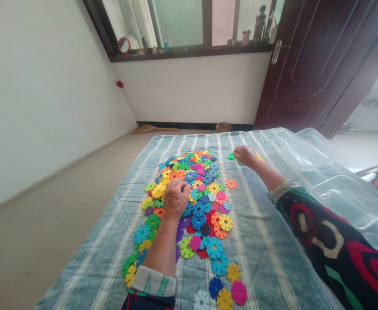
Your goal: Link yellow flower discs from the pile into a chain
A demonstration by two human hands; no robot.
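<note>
The left hand (176, 196) bends over a wide spread of colourful notched plastic discs (201, 209), its fingers curled in and the thumb bent towards them, with a few overlapping yellow discs (158, 189) just to its left; whether it pinches one of them cannot be told, since the back of the hand covers the fingertips. Well apart from it, ahead and to the right, the right hand (245, 155) is low over the striped cloth (256, 245), fingers drawn together and their tips right at a green disc (231, 156); the view does not settle whether they grip it or only touch it. A yellow piece (259, 157) shows just behind that wrist, and an orange disc (231, 184) lies between the hands, a little nearer than the right one. The step in hand appears to be working discs out of the heap with the left and handling a few apart from it with the right. The next move would seem to call for a light fingertip pinch on one thin piece, without dragging its overlapping neighbours. To the right of the right hand, partly beyond its sleeve (327, 241), lie clear plastic containers (314, 148); glare and see-through walls hide whether anything is in them. Far ahead of both hands, a cup (246, 39) on the window ledge holds some thin upright things, too small to name.
</note>
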